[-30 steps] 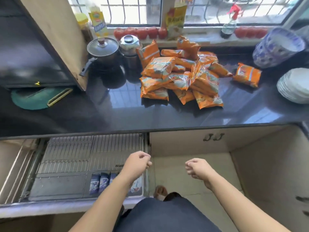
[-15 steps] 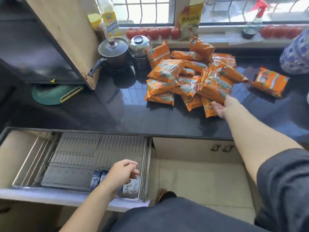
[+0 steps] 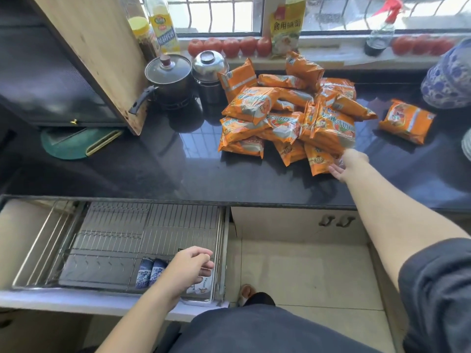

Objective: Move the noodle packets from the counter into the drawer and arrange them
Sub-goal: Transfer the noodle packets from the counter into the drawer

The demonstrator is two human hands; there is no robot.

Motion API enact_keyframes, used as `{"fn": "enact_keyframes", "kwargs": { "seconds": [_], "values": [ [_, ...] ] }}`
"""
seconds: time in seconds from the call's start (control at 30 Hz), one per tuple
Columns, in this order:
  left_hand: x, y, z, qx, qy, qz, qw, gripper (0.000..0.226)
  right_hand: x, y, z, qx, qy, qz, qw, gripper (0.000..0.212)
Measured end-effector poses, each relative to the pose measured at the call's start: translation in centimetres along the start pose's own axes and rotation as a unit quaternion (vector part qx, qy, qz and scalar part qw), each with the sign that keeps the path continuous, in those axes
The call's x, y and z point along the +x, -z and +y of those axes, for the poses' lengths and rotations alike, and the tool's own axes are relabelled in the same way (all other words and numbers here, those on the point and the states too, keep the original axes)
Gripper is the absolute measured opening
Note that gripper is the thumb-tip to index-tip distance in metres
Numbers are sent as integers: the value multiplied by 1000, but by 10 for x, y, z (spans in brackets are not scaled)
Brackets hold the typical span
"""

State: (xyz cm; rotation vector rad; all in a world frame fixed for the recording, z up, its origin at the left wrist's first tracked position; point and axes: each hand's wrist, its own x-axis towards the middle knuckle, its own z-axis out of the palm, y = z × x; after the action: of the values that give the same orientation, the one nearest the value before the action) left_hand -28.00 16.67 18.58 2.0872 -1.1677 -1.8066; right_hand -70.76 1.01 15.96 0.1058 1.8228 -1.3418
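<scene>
Head view looks down over a dark counter (image 3: 142, 171) across the middle of the frame, with an open drawer (image 3: 114, 299) pulled out at the lower left. Orange noodle packets (image 3: 283, 115) lie heaped on the counter right of centre, and one more packet (image 3: 407, 121) lies apart from the heap toward the right edge. At the heap's lower right corner the right hand (image 3: 349, 164) reaches in: its thumb lies along the near edge of a packet while the other fingers are hidden under or behind the wrappers, so whether it actually grasps one I cannot tell. Over the drawer's front right corner the left hand (image 3: 190, 267) hovers with fingers loosely curled, holding nothing. Inside the drawer a wire rack (image 3: 153, 225) covers the floor, and small blue-and-white items (image 3: 149, 272) sit near the front beside the left hand. Behind the heap, at upper centre, stand a black pot (image 3: 169, 77) and a steel pot (image 3: 209, 72), with red tomatoes (image 3: 229, 45) lined along the sill.
</scene>
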Motion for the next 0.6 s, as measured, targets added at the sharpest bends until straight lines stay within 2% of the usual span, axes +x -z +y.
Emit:
{"fn": "enact_keyframes", "kwargs": {
  "seconds": [0.2, 0.3, 0.37, 0.4, 0.53, 0.6],
  "values": [
    [2, 3, 0, -11, 7, -4, 1000, 24, 15, 0, -6, 15, -4, -45, 999, 35],
    [3, 5, 1, -19, 2, 2, 1000, 23, 22, -4, -5, 17, 0, -28, 999, 34],
    [3, 6, 0, -22, -4, 4, 1000, 24, 14, -9, -2, 35, 37, -1, 999, 20],
    [3, 6, 1, -23, -7, 5, 1000, 24, 8, -11, -1, 63, 63, 3, 996, 13],
    [5, 3, 3, -48, -16, -11, 999, 24, -37, -6, 5, 240, 100, -86, 962, 28],
    [6, 0, 3, -71, -21, -23, 997, 24, -69, 6, 21, 265, 112, -120, 950, 28]
  ]
}}
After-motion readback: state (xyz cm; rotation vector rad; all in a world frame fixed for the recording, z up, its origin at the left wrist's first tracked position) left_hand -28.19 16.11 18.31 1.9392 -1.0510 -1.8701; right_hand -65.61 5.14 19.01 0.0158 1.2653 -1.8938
